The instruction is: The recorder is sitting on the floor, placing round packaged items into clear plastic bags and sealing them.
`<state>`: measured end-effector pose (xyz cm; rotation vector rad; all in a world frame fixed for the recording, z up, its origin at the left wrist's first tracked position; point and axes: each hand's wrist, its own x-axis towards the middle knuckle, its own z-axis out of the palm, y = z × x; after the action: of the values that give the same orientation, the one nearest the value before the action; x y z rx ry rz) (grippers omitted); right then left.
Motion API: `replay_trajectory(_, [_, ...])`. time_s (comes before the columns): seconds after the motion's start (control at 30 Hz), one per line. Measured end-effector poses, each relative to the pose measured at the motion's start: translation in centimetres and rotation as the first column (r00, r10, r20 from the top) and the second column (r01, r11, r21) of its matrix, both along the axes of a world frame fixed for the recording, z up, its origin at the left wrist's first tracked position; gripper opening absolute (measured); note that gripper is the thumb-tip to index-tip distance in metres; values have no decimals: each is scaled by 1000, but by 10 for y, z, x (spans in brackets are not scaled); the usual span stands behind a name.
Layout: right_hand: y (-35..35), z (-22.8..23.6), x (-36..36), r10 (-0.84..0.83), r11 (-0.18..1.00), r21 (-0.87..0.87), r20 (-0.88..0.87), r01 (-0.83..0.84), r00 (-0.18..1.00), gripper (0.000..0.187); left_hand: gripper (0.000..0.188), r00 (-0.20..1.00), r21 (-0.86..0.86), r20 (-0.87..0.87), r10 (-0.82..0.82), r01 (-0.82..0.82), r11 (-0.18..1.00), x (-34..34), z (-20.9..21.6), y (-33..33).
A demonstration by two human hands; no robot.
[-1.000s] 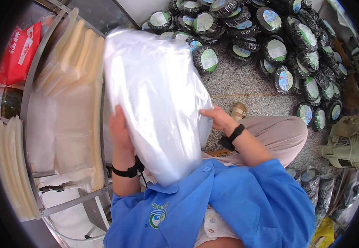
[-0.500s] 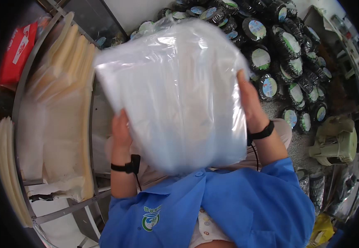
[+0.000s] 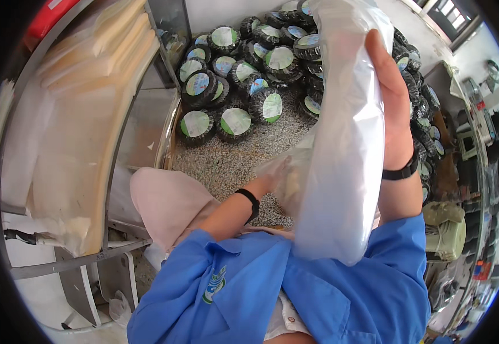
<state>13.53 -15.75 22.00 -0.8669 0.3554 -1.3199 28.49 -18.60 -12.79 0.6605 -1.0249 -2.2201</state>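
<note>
My right hand (image 3: pixel 395 103) grips the right side of a thick bundle of clear plastic film (image 3: pixel 344 149), its thumb lying up along the edge. The bundle is turned nearly edge-on and stands upright in front of my chest, over my lap. Whether it is sheets or bags I cannot tell. My left hand (image 3: pixel 277 175) reaches in low on the bundle's left, where a loose, see-through flap of film hangs over it. Blur and the film hide its fingers.
Many round, black-wrapped packs with green and blue labels (image 3: pixel 235 123) are heaped on the speckled floor (image 3: pixel 203 163) ahead. A metal rack (image 3: pixel 114 252) at left holds stacked cream sheets (image 3: pixel 94 109). An olive-green stool-like object (image 3: pixel 447 229) stands at right.
The bundle has turned from its broad face to nearly edge-on and moved right. My left hand has left its left edge and is now under loose film; my right hand keeps its grip.
</note>
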Motion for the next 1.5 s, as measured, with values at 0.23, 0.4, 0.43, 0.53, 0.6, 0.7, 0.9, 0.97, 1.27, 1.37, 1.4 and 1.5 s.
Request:
replay_trajectory(0.23, [-11,-35,-29,-81,995,-46,29,83,996,50,46,945,149,284,159,-208,967,25,-86,19])
replay_trajectory(0.4, [-16,-91,-78,-353,875,204,-355,440,866,50,40,833,216,508,219,-369,904,65,-145,-38])
replay_trajectory(0.43, [-31,-133,-115,-271,824,341,-464,453,843,54,38,799,221,557,228,-406,887,107,-154,-71])
replay_trajectory(0.53, [-66,-278,-167,-135,766,283,-807,577,575,60,34,668,227,706,235,-528,818,192,-183,-111])
replay_trajectory(0.6, [-81,-381,-214,187,828,263,-962,496,198,62,34,267,-442,779,567,-408,799,202,-156,-121])
replay_trajectory(0.7, [-102,-525,-218,261,865,184,-959,468,-106,63,36,-72,-592,806,588,-101,799,201,-166,-117])
replay_trajectory(0.9, [-133,-578,-194,363,897,238,-877,372,-316,53,39,-363,-480,843,396,-176,860,243,-196,-102])
replay_trajectory(0.97, [-139,-561,-213,305,905,172,-900,388,-312,35,42,-466,-460,808,360,-118,880,227,-194,-110])
replay_trajectory(1.27, [-163,-465,-202,421,744,624,-716,240,557,16,22,677,-330,673,299,-87,940,-27,-162,-106])
replay_trajectory(1.37, [-152,-401,-183,335,735,658,-562,162,756,15,24,772,-287,482,414,-307,907,-115,-111,-80])
replay_trajectory(1.4, [-148,-394,-181,318,754,642,-540,137,779,17,21,722,-365,464,513,-372,853,-136,-89,-74])
replay_trajectory(1.5, [-124,-369,-159,236,800,590,-472,106,849,19,18,728,-426,444,522,-341,838,-144,-52,-65])
